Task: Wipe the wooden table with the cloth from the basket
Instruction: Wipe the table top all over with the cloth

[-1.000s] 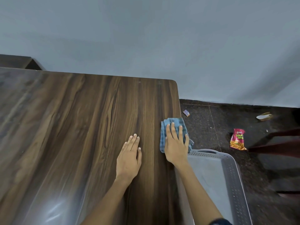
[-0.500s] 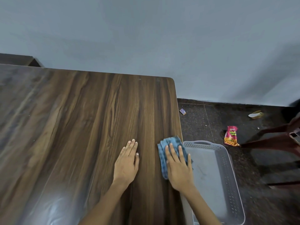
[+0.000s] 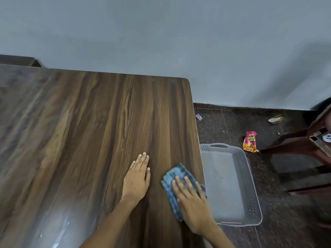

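1. Cloth (image 3: 176, 187), blue and bunched, lies on the desk (image 3: 100, 133) in the lower right of the frame, close to the desk's right edge, with one corner reaching that edge.
2. Right hand (image 3: 192, 204) presses flat on the cloth, fingers (image 3: 179, 181) spread and straight; it pins the cloth with the palm rather than gripping it.
3. Left hand (image 3: 137, 178) rests flat on bare wood just left of the cloth, fingers together and extended, holding nothing; it seems to serve as a brace.
4. Wiping looks to be under way on the right strip only; most of the desk, out to the upper left, appears still to be covered.
5. To do it well: keep the palm's weight even, run strokes along the grain, overlap each pass, and spread the bunched cloth so more of it meets the wood.
6. Keep the cloth's overhanging corner from dragging off the edge toward the basket (image 3: 231, 185), which sits empty on the floor just beside the desk.
7. Hard to read: glare at the lower left hides the surface there, so dust or wet streaks cannot be judged.
8. Cut off: the desk's left and near parts run out of frame, and both forearms leave at the bottom.
9. Under the right palm, the cloth's folds are hidden.
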Action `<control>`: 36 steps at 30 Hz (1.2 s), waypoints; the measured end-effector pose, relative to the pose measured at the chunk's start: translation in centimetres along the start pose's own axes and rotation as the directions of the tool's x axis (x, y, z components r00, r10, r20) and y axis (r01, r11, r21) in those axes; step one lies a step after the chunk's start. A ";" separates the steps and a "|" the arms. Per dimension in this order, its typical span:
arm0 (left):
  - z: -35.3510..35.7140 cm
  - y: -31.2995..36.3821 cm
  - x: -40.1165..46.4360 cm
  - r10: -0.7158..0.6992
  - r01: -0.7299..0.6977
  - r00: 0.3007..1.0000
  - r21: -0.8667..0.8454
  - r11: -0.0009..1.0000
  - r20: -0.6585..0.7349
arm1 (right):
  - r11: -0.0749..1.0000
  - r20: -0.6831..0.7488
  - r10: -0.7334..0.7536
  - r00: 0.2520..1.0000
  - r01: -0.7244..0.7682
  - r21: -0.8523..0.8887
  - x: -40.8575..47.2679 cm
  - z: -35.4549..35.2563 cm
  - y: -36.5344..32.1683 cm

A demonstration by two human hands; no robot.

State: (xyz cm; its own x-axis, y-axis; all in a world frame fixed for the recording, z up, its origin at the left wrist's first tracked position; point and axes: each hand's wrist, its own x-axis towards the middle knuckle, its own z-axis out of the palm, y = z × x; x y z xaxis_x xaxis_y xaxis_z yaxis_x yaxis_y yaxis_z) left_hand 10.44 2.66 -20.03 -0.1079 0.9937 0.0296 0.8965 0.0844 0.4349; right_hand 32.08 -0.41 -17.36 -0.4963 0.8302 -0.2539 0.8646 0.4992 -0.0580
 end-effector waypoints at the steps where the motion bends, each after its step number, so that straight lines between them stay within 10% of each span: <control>1: 0.0 0.0 -0.3 0.000 0.000 1.000 0.000 1.000 0.002 | 0.996 -0.027 0.080 0.996 -0.079 0.030 -0.4 0.0 0.6; 8: -0.4 0.0 -2.2 -0.015 0.015 1.000 0.013 1.000 0.022 | 0.915 0.007 0.386 0.923 -0.383 0.125 5.7 -2.8 1.5; 17: -1.0 -0.5 -3.6 0.035 -0.035 0.998 -0.004 0.999 0.047 | 1.000 -0.066 -0.015 0.998 0.015 0.007 -4.0 0.7 -0.3; 26: -1.4 -1.1 -4.6 0.076 -0.075 0.994 -0.015 0.997 0.076 | 0.923 -0.068 0.374 0.925 -0.365 0.122 -0.8 0.0 -2.0; 36: -1.2 -2.1 -5.6 0.148 -0.148 0.987 0.003 0.989 0.061 | 1.000 -0.063 0.009 0.998 -0.009 -0.007 -10.0 2.9 -6.5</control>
State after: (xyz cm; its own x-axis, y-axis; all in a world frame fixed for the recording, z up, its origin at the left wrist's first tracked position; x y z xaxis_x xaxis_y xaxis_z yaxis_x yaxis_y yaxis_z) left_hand 8.63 -3.15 -20.03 0.0521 0.9979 0.0381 0.9039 -0.0634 0.4230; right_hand 31.66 -12.62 -17.27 -0.4929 0.8483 -0.1935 0.8684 0.4935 -0.0486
